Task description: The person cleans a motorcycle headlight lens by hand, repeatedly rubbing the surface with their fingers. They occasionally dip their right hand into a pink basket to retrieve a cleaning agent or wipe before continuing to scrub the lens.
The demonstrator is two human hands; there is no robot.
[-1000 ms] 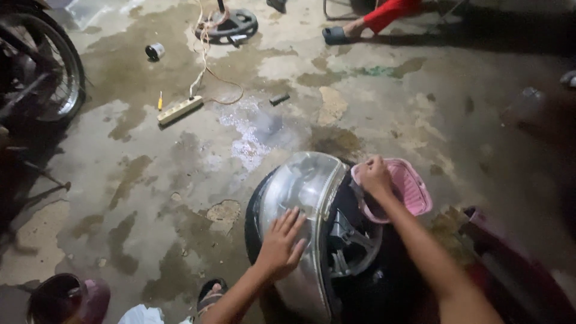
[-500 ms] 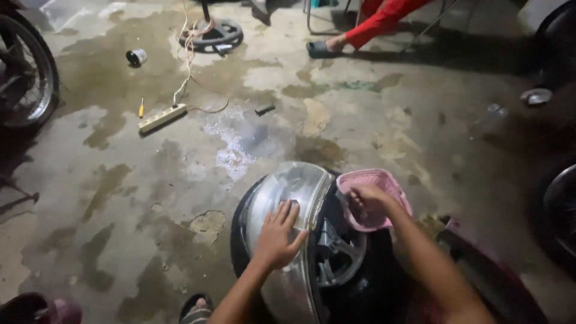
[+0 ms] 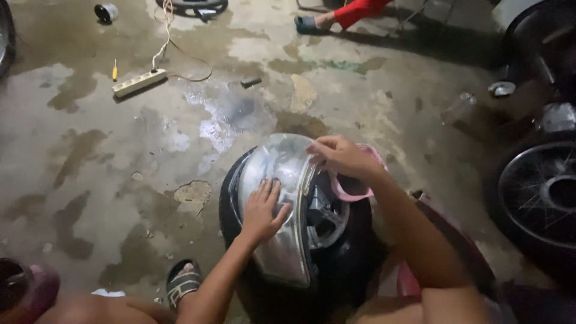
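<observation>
We look down on a concrete floor [image 3: 108, 156], stained and wet in patches, with a shiny puddle near the middle. At the far left edge a dark tyre [image 3: 5, 36] just shows, and in the lower left corner sits a maroon bowl [image 3: 27, 291]. Further back lie a small metal cup [image 3: 106, 12], a yellow screwdriver [image 3: 114, 70] and a white power strip [image 3: 139, 83] whose cord [image 3: 165, 36] runs up toward a dark round object [image 3: 195, 6] at the top edge. Near the bottom, a foot in a striped sandal [image 3: 183, 282] rests on the floor.

In the middle stands a black tyre on a silver wheel [image 3: 282, 204], upright in front of us. Our left hand [image 3: 263, 210] lies flat on the shiny rim, fingers spread, gripping nothing. Our right hand [image 3: 342, 157] is at the top of the rim with the fingers pinched together on a pink cloth [image 3: 354, 189], which hangs down behind the hand against the wheel.

At the top, another person's foot in a sandal and a red trouser leg [image 3: 354, 12] show. To the right the floor falls into shadow; a small metal dish [image 3: 501, 89] lies there, and a spoked wheel [image 3: 540, 192] stands at the right edge.
</observation>
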